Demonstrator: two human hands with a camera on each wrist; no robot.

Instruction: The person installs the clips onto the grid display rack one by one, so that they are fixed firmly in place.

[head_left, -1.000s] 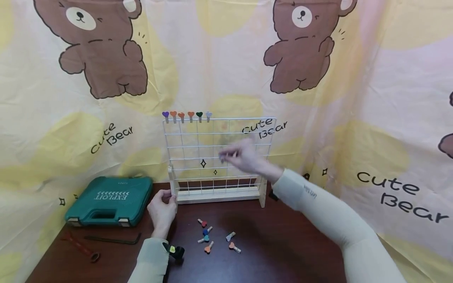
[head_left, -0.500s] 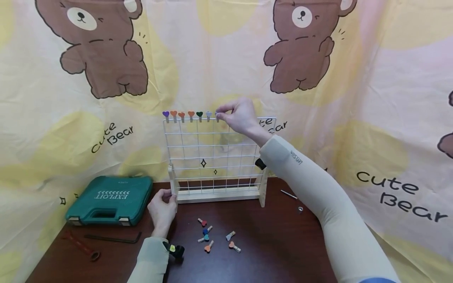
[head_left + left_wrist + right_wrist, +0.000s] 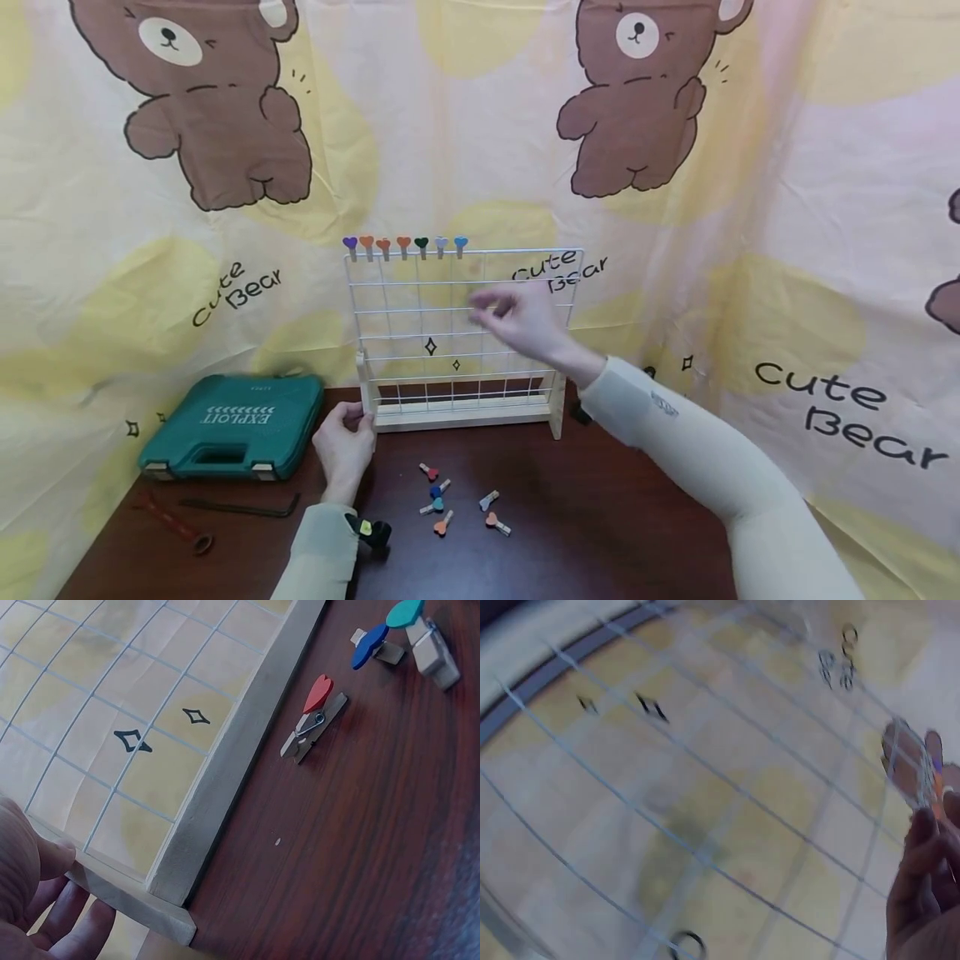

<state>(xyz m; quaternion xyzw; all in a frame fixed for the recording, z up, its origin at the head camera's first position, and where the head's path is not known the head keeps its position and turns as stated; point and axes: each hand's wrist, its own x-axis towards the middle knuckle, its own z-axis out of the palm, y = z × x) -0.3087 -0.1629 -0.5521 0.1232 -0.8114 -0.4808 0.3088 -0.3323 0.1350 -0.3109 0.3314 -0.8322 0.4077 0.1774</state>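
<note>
A white wire grid (image 3: 465,415) stands upright in a pale wooden base. Along its top wire on the left sits a row of several small clothespins with heart tops; the rightmost is a light blue clothespin (image 3: 461,244). My left hand (image 3: 345,446) pinches the lower left end of the wooden frame (image 3: 129,900) between thumb and fingers. In front of the grid, just below its top wire, hovers my right hand (image 3: 527,323), blurred, fingers loosely bent, with nothing visible in them. Several loose clothespins lie on the table, among them a red clothespin (image 3: 318,712) near the base.
To the left lies a teal tool case (image 3: 232,425), with a hex key (image 3: 240,507) and a red wrench (image 3: 176,523) before it. A bear-print curtain (image 3: 465,125) hangs close behind the grid.
My right hand rose to the top wire with a small clothespin, let it go there, and has come down and slightly right. The light blue clothespin now shows at the row's right end.
</note>
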